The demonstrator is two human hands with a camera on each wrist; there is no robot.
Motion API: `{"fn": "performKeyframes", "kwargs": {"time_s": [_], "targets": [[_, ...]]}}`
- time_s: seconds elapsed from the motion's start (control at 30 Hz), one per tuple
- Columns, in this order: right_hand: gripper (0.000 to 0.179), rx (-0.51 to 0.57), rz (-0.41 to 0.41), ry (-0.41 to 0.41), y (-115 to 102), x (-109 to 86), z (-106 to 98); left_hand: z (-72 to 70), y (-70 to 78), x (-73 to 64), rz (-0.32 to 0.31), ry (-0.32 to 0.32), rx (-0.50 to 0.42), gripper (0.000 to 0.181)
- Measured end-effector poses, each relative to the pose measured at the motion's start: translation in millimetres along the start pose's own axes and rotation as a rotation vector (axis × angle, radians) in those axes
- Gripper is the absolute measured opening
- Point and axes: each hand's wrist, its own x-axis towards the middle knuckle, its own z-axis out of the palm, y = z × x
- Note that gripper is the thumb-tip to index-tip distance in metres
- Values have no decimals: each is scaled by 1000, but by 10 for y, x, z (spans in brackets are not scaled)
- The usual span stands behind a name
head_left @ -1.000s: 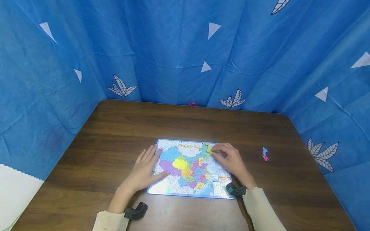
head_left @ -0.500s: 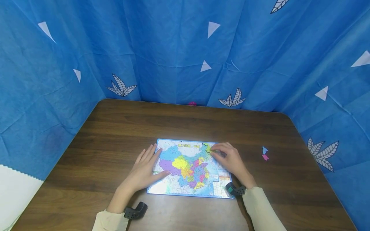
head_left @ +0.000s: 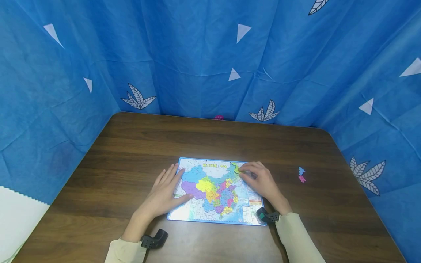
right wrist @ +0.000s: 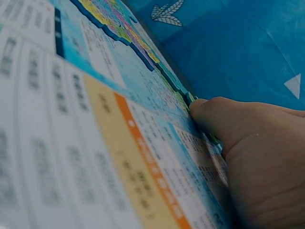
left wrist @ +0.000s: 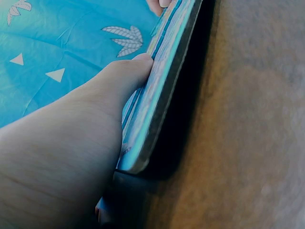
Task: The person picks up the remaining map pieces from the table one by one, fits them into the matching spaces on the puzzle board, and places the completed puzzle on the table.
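Observation:
A map puzzle board [head_left: 210, 217] with a blue rim lies flat on the table, its coloured region pieces forming a map of China. My left hand [head_left: 161, 197] rests spread on the board's left edge, fingers straight. In the left wrist view its thumb [left wrist: 138, 67] lies on the board's surface. At the map's upper right, my right hand [head_left: 263, 182] pinches a yellow-green puzzle piece [head_left: 235, 167] between thumb and index finger. The right wrist view has the thumb [right wrist: 205, 109] at the edge of the raised pieces; the fingers behind it are mostly hidden.
Two loose puzzle pieces lie on the table right of the board, a blue one [head_left: 301, 171] and a pink one [head_left: 302, 179]. The brown wooden table [head_left: 131, 146] is bordered by a blue patterned curtain [head_left: 197, 54] at the back and sides.
My right fingertips have shifted very slightly left with the yellow-green puzzle piece, which sits closer against its neighbour. The left hand stays where it was.

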Motion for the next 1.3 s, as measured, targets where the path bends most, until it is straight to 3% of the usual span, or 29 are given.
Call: {"fn": "performKeyframes", "kwargs": {"time_s": [0.33,1.3], "targets": [[21,5,-32,2,18,-13,10,3,12,-3,-6,-2,-6,98],[20,22,-8,-4,33,-6,18,-4,0,2,-1,-8,-9,98]]}}
